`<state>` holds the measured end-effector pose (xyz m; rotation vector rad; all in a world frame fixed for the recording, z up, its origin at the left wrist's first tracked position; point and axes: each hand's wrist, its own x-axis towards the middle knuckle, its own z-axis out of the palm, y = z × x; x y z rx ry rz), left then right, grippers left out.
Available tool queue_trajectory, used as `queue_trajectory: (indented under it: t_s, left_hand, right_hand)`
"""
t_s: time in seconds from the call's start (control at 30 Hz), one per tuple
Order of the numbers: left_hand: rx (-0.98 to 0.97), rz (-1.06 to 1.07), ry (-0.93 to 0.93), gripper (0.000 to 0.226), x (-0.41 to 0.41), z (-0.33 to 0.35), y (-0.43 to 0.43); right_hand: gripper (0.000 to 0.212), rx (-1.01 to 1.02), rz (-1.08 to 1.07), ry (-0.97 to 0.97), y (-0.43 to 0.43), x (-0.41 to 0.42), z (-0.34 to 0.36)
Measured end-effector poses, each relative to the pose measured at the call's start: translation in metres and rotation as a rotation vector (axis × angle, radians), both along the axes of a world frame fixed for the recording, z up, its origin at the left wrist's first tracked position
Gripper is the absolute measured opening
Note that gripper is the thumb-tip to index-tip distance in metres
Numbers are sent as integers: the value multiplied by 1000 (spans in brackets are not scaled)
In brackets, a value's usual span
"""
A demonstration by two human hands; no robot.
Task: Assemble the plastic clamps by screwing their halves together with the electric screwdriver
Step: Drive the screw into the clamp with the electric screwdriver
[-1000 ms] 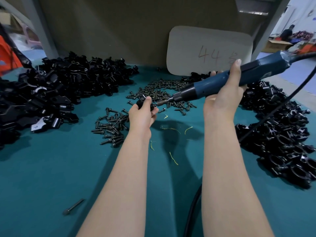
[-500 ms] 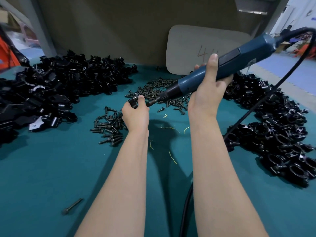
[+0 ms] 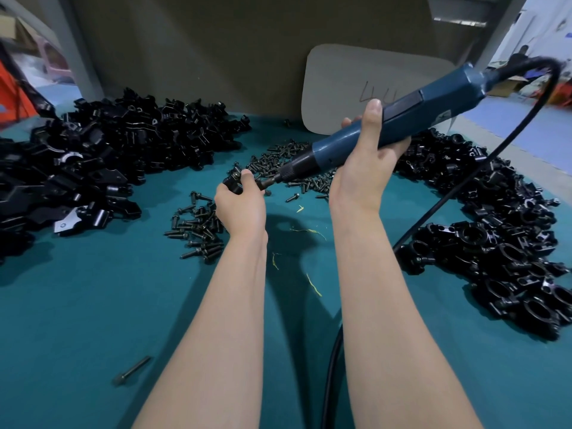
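- A teal-covered worktop fills the view, with a pale card marked "44" propped at its far edge against a drab wall.
- Black clamp halves are heaped at the far left. A second heap, seemingly of joined clamps, runs down the right side. Loose screws are scattered between them, and one stray screw lies alone near left.
- The left hand holds a clamp raised above the screws, its fingers pinching it.
- The right hand has its fingers curled round the electric screwdriver, thumb stretched up the barrel. The bit slants down-left to the clamp; the screw itself is too small to make out.
- Likely step: driving a screw.
- Risks:
  - The slanted bit could jump out of the screw head and skid onto the left fingers just beside it.
  - A light pinch may let the clamp twist as the screw seats.
  - The halves could shift, so the screw bites crooked.
  - The cable crossing the right heap could snag and tug the tool.
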<state>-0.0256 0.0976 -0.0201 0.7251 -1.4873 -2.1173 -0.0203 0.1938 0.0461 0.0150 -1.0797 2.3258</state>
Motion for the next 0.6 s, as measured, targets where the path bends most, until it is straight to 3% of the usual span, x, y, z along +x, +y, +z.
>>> queue_trajectory:
  t_s: [0.6]
  left_hand:
    - [-36,2,6,21,-2,-3,3]
  right_hand:
    - [54,-2,-4,-23,0,2,-3]
